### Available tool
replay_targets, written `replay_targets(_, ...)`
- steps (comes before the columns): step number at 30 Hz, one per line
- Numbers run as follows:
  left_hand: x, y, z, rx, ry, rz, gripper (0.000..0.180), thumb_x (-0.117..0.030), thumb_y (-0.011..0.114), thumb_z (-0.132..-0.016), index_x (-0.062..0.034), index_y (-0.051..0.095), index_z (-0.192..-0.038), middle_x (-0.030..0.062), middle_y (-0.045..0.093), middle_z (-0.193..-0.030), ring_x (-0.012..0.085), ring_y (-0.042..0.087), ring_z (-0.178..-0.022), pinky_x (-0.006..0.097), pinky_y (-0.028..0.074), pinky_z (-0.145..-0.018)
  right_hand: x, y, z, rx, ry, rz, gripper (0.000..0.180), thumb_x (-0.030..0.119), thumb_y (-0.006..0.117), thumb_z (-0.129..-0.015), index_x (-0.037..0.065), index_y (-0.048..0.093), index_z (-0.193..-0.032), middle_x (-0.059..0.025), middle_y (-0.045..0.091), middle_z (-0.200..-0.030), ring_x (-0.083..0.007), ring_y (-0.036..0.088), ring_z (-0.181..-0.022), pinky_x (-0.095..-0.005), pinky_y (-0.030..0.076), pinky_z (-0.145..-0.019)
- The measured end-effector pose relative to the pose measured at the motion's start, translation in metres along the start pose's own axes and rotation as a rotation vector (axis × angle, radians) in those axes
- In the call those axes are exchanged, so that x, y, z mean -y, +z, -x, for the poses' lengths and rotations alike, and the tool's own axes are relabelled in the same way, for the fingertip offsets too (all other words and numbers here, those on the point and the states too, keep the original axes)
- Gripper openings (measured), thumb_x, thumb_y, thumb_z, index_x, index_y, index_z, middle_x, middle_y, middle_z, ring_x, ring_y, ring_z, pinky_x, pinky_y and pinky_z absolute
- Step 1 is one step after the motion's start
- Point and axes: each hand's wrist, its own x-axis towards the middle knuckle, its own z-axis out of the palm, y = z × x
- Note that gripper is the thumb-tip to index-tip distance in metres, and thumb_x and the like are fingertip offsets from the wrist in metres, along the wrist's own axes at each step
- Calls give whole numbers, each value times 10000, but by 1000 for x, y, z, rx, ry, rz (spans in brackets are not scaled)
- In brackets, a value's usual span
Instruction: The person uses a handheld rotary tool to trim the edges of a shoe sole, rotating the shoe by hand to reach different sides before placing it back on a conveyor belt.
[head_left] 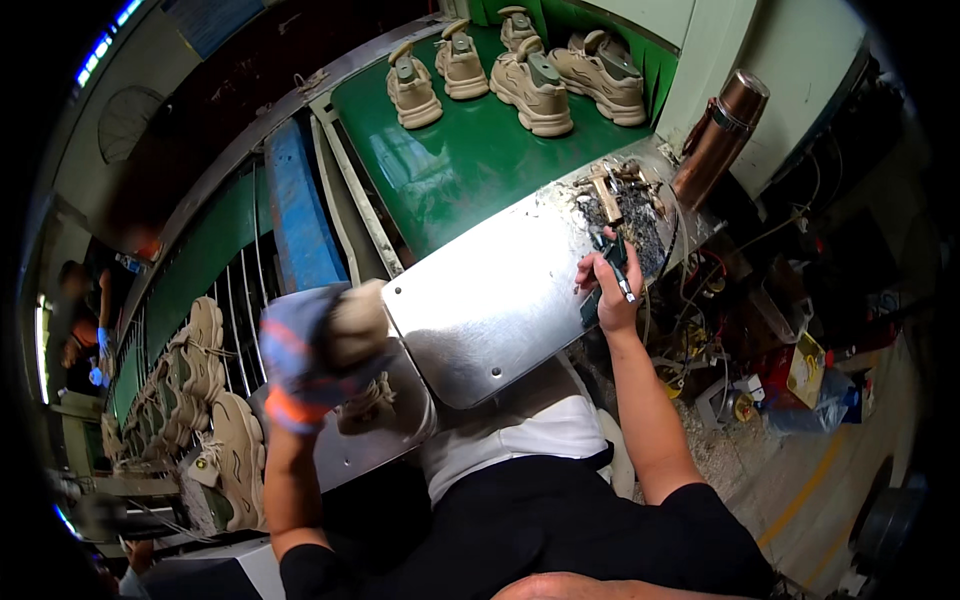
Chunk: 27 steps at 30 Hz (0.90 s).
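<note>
I have my gloved left grip [298, 348] clasping a blurred shoe [358, 322] near the left edge of the metal worktop [470, 300]; my right grip [612, 298] curls around a metal-tipped tool [626, 288]. Other shoes [530, 92] stand beyond.

shoes [531, 92] on green belt [400, 180]: 5 | copper flask [722, 137]: 1 | wearer's hands [617, 283]: 2
</note>
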Motion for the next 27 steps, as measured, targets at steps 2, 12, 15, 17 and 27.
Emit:
replay_targets(2,4,-15,24,-367,-337,352,802,-265,886,-645,8,496,-1289,151,603,-1177,283,610,-1066,403,506,-927,-8,1,-4,-101,-117,-41,486,95,536,-916,-12,362,-1356,-78,599,-835,-135,574,-693,-269,490,-629)
replay_targets(12,32,-10,8,-300,-374,597,740,-289,803,-667,31,538,-1280,149,603,-1215,226,590,-1104,339,460,-957,35,39,70,315,296,-5,525,234,590,-908,-64,433,-1311,-80,590,-736,-151,564,-603,-256,467,-574)
replay_targets(15,36,-6,2,-317,-344,603,753,-311,820,-672,37,537,-1277,158,614,-1206,239,611,-1082,346,471,-945,76,78,76,598,152,31,605,288,636,-871,-81,446,-1310,-107,598,-734,-154,569,-623,-256,472,-596)
replay_targets(17,34,-7,-1,-324,-373,655,755,-297,831,-669,41,536,-1276,158,618,-1198,237,618,-1073,347,475,-944,99,103,66,694,-4,60,549,240,632,-854,-65,485,-1286,-92,605,-723,-131,576,-622,-249,473,-594)
replay_targets(27,56,6,-10,-278,-492,847,654,-162,768,-734,20,505,-1304,133,608,-1207,207,606,-1082,334,484,-944,97,191,9,798,-42,-125,390,93,587,-860,28,543,-1242,-11,574,-665,-52,520,-559,-219,422,-549)
